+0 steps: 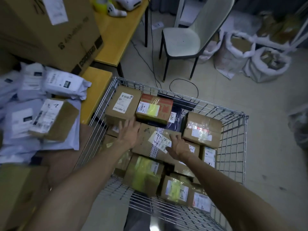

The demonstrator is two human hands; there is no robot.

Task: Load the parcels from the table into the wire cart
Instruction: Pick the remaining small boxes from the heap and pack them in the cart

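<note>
The wire cart [233,147] stands right of the yellow table [98,90] and holds several cardboard parcels. A brown box with white labels [150,139] lies on top in the cart's middle. My left hand [129,132] rests with straight fingers against that box's left end. My right hand [177,145] touches its right side, fingers loosely bent over the labels. On the table lie a small labelled cardboard box [53,120] and several white poly-bag parcels [65,84]. A large carton [48,30] sits at the table's far end.
A pale chair [183,42] stands beyond the cart, with black cables [183,85] on the floor beneath it. Several white sacks of parcels [260,64] line the far right. A brown box [20,192] sits at the near left.
</note>
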